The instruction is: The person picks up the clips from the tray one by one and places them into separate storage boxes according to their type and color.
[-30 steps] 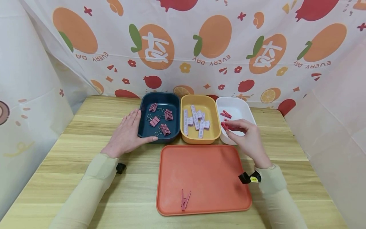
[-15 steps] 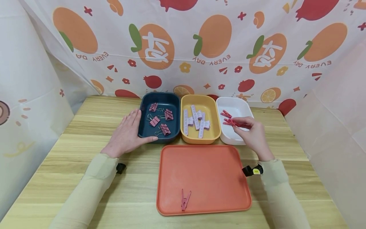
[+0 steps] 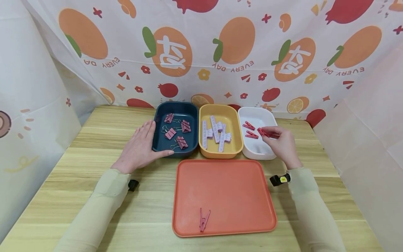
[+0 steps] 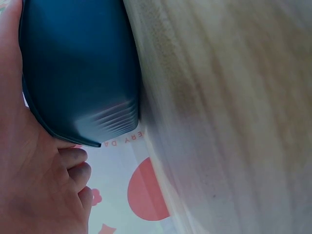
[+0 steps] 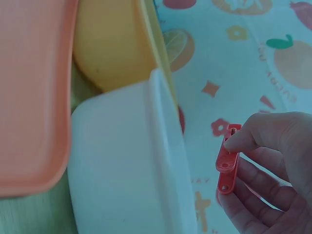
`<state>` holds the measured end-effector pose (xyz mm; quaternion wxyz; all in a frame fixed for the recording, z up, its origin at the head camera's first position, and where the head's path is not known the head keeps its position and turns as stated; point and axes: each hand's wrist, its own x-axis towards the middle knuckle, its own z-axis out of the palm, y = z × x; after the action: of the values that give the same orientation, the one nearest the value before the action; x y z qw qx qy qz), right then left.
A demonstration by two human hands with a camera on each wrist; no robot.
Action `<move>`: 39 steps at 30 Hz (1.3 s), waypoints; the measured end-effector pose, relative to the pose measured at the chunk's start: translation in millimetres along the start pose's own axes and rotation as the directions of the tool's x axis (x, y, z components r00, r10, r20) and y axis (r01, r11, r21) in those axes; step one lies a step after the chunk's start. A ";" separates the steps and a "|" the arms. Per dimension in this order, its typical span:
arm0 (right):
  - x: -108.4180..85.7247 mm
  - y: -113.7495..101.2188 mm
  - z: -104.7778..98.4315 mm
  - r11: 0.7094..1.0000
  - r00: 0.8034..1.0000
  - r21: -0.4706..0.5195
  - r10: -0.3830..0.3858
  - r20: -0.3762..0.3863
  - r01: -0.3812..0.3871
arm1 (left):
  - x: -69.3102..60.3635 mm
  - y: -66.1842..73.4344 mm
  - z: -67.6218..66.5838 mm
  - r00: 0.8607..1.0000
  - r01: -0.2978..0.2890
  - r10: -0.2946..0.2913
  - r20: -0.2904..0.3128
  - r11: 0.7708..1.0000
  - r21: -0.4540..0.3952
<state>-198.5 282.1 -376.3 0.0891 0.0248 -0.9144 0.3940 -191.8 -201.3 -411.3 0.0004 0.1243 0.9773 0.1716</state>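
Note:
My right hand (image 3: pixel 283 145) pinches a small red clothespin (image 5: pixel 227 158) over the white box (image 3: pixel 256 151). Two similar red clothespins (image 3: pixel 248 125) lie on that box's floor, left of the fingers. My left hand (image 3: pixel 138 147) rests against the left side of the dark blue box (image 3: pixel 160 108), its thumb along the front rim. Several dark pink binder clips (image 3: pixel 181 142) lie in the blue box. Lilac ruler-shaped clips (image 3: pixel 214 129) lie in the yellow box (image 3: pixel 237 148). A longer pink clothespin (image 3: pixel 203 220) lies near the front edge of the orange tray (image 3: pixel 226 190).
The three boxes stand side by side at the back of the wooden table (image 3: pixel 148 217), in front of a fruit-print cloth (image 3: pixel 204 42). The tray lies directly in front of them. Cloth walls close off the left and right.
My right hand has moved right with a red clothespin in its fingertips. Beneath its earlier position, a second red clothespin now shows fully on the white box's floor. My left hand stays still.

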 end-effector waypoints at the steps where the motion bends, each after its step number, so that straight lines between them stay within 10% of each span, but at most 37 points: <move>1: 1.1 1.7 0.3 1.000 1.000 -0.005 0.010 0.002 -0.010 | -0.3 0.2 0.2 1.000 0.001 -0.001 0.001 1.000 -0.001; 39: 10.8 19.5 3.8 0.998 0.996 -0.010 0.058 0.070 -0.058 | 1.1 0.1 -0.3 1.000 0.001 -0.001 0.004 1.000 -0.007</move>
<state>-211.9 293.1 -390.8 0.0455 0.0117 -0.9189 0.3917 -192.9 -201.0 -410.9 0.0029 0.1240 0.9768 0.1748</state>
